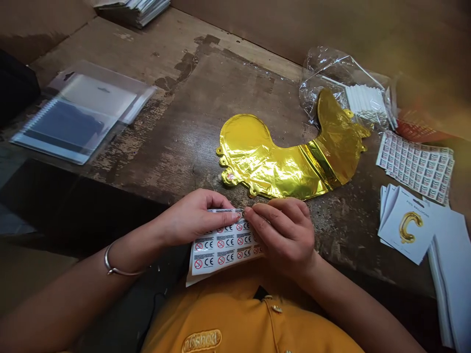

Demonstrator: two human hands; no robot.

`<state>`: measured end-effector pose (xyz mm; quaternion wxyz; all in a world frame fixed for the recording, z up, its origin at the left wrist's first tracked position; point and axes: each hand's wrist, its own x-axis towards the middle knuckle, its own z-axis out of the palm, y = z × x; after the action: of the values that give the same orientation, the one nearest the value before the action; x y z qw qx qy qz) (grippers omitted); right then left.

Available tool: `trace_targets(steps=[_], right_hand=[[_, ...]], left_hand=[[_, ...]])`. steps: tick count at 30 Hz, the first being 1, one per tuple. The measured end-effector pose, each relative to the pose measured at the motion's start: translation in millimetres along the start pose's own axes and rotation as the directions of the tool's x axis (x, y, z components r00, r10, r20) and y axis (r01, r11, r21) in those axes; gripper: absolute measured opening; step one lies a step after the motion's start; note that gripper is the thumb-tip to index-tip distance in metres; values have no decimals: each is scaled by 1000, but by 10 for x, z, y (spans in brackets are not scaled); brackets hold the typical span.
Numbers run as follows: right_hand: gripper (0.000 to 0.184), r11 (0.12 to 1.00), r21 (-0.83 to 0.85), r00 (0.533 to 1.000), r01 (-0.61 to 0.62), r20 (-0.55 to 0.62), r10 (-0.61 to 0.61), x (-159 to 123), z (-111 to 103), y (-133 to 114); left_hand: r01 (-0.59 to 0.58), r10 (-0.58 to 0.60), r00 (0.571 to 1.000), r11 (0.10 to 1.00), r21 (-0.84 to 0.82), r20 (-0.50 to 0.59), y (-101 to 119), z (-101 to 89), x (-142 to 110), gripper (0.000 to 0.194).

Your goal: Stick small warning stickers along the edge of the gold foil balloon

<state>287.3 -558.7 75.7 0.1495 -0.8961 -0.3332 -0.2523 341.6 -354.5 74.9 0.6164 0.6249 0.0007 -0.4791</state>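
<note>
Over the worn wooden surface [191, 113], my head-camera feed shows both hands close together at the near edge. The left hand [195, 218] and the right hand [283, 235] are narrow, each pinching the sheet of CE labels [224, 247] near its top edge, with the fingertips [239, 214] of the left hand almost meeting the right's. Each label I can read carries a CE mark and a red prohibition circle. The sheet lies across the surface's near edge, just above the yellow polo shirt [235, 318], and a metal bangle [114, 262] sits on the left wrist. Just beyond the hands, not touching them as far as I can tell, lies a crumpled gold foil balloon [279, 162], flat and curved. Past its far end are a clear plastic bag [324, 81] and a bundle of white paper sticks [366, 103]. Off to the right I get a stack of label sheets [415, 166], cards with a gold letter C [405, 223], and a pile of white cards [451, 274]. On the left lies a clear sleeve holding a blue-and-white card [81, 113].
</note>
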Motion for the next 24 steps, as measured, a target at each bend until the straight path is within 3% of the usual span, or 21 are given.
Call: trace_targets(steps=[6, 18, 21, 24], right_hand=[[15, 996, -26, 996, 88, 37, -87, 58, -31, 34], [16, 988, -13, 988, 153, 30, -152, 85, -14, 85], [12, 994, 37, 990, 102, 90, -105, 121, 2, 71], [8, 975, 208, 986, -83, 158, 50, 176, -30, 44]], left_hand=[[2, -2, 1000, 999, -40, 14, 2, 2, 13, 30], [32, -29, 999, 993, -109, 28, -48, -17, 25, 31], [8, -8, 1000, 996, -87, 7, -54, -5, 20, 33], [-5, 5, 1000, 998, -56, -9, -59, 6, 11, 34]])
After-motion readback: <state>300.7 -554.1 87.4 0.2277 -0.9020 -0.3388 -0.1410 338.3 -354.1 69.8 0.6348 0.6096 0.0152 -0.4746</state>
